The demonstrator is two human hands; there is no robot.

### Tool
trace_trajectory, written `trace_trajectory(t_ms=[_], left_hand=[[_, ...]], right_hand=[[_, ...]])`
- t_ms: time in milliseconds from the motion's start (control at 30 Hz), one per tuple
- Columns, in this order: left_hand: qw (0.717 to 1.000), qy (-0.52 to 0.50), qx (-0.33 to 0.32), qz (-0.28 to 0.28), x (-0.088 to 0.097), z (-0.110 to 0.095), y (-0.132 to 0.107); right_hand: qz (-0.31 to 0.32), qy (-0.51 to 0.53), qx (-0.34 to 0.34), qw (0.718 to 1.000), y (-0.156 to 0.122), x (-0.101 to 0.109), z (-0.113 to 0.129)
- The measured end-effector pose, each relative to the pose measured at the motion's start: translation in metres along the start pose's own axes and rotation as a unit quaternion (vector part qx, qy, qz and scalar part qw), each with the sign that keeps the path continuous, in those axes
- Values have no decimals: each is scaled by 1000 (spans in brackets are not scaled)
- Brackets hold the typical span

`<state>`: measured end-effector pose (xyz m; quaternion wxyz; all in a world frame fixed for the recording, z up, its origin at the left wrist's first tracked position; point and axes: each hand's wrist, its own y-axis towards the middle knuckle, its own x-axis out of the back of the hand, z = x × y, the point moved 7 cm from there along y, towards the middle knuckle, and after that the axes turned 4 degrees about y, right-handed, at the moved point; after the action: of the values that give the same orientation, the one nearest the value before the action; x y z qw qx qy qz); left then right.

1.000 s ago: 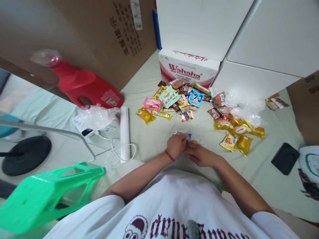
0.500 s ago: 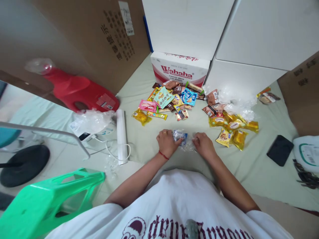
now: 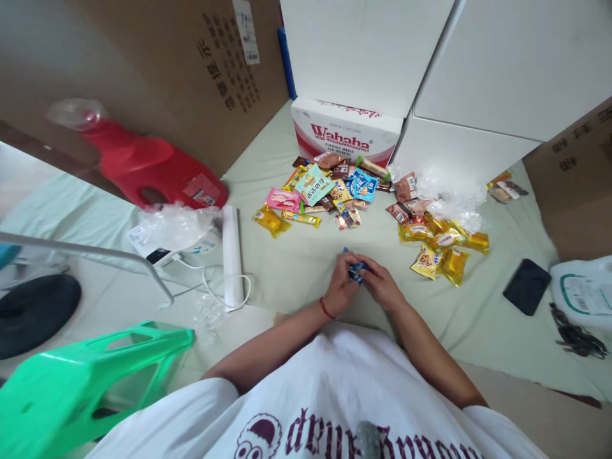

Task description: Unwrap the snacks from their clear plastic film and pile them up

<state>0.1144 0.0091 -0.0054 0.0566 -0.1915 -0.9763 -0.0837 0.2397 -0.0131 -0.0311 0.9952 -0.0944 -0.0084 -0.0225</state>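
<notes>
A small blue snack packet (image 3: 356, 271) is pinched between both hands, close in front of my shirt. My left hand (image 3: 343, 280), with a red cord at the wrist, is closed on the packet's left side. From the other side my right hand (image 3: 381, 282) grips it, fingers nearly meeting the left ones. Fingers cover much of the wrapper. Beyond the hands lies a heap of mixed wrapped snacks (image 3: 325, 191). To the right are yellow snack packets (image 3: 449, 239) and crumpled clear plastic (image 3: 454, 191).
A Wahaha carton (image 3: 349, 131) stands behind the heap. At left lie a red jug (image 3: 153, 166), a white roll-like bar (image 3: 233, 261) with a cable, and a green stool (image 3: 100, 376). A black phone-like slab (image 3: 526, 287) and a white container (image 3: 583, 293) are at right.
My hands have come together; before, they were apart with clear crinkled plastic and the blue packet between them. That clear plastic no longer shows between them. The view has shifted slightly.
</notes>
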Motion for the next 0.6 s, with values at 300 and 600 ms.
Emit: trace_trajectory(t_ms=[300,600], left_hand=[[959,-97,216,-154,58,20,16],[979,-70,157,105,-29,12,20]], right_hand=[[-129,179,-27,975,2,15,-21],[-176,107,-81,975,-41,83,-2]])
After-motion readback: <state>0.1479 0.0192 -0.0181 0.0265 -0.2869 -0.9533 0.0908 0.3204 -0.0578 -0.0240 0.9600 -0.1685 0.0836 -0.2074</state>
